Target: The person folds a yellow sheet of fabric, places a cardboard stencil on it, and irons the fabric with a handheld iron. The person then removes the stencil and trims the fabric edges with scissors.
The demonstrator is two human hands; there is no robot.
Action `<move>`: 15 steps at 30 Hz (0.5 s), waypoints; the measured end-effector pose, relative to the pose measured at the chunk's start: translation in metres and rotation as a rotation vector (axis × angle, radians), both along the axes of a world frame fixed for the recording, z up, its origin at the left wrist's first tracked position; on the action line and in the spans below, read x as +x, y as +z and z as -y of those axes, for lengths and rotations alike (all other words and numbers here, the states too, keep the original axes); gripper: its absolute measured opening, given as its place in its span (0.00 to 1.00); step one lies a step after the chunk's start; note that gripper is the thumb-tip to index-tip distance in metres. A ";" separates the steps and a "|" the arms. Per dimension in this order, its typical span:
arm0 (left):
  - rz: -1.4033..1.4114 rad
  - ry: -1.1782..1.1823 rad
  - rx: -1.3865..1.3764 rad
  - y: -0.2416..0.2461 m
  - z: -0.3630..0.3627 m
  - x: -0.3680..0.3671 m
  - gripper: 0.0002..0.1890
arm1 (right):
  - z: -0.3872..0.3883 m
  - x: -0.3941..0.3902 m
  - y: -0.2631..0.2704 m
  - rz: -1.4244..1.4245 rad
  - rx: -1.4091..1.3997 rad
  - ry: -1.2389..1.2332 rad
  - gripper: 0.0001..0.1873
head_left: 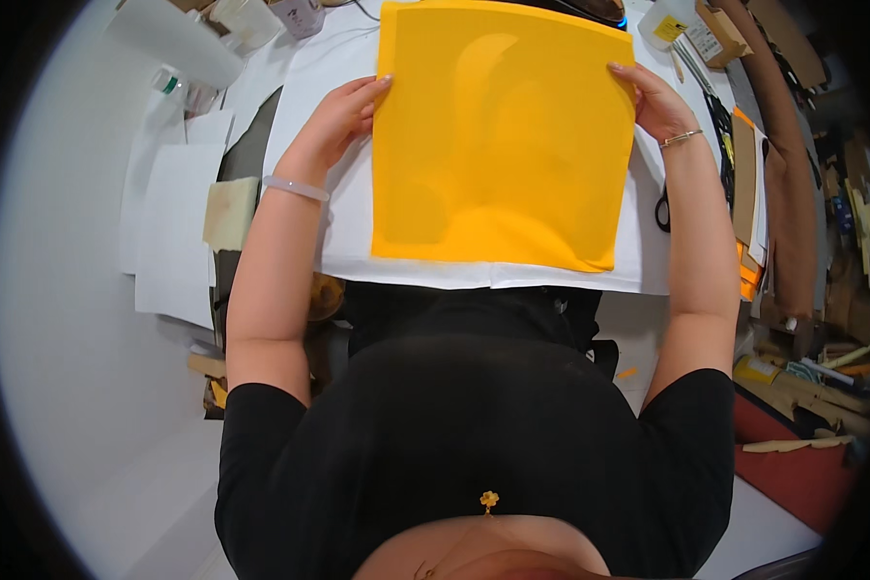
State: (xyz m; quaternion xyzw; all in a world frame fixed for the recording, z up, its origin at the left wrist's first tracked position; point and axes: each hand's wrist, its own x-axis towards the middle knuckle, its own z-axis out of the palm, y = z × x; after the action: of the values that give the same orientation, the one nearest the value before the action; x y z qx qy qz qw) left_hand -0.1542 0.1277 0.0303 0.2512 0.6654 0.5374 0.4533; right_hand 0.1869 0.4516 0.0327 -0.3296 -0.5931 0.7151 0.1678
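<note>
A yellow sheet (507,145), perhaps fabric or felt, is stretched between both hands over the white-covered table (290,116). Darker, damp-looking patches cover much of its face, and a lighter curved band runs down its upper middle. My left hand (351,109) pinches the sheet's left edge, thumb on top. On the opposite edge my right hand (652,98) grips it the same way. The fingers beneath the sheet are partly hidden. Its lower edge lies close to the table's front edge and ripples slightly near the right corner.
Black-handled scissors (663,212) lie beside my right forearm. At the left are a pale sponge-like block (230,214), white paper sheets (177,225) and a bottle (168,81). A plastic container (665,25) and a cardboard box (718,36) stand at the back right. Brown rolled material (790,196) borders the right side.
</note>
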 end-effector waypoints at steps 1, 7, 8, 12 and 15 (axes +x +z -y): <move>0.009 -0.063 -0.031 0.000 0.003 -0.002 0.34 | 0.003 0.000 0.003 -0.010 0.009 -0.007 0.26; -0.032 -0.081 -0.001 -0.001 0.014 0.011 0.29 | 0.003 0.009 0.009 -0.016 0.046 0.003 0.26; -0.026 -0.070 0.019 0.001 0.016 0.013 0.28 | 0.003 0.012 0.009 -0.021 0.060 -0.004 0.25; -0.047 -0.027 0.097 0.019 0.028 0.020 0.25 | 0.012 0.016 0.030 -0.141 0.052 0.027 0.23; -0.042 -0.021 0.212 0.033 0.038 0.021 0.24 | 0.022 0.019 0.060 -0.201 0.088 0.101 0.22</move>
State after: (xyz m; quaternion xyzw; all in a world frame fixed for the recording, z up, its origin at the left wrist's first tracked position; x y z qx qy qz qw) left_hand -0.1327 0.0898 0.0634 0.3158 0.6117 0.5944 0.4156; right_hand 0.2059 0.4296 0.0928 -0.2184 -0.6199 0.7254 0.2046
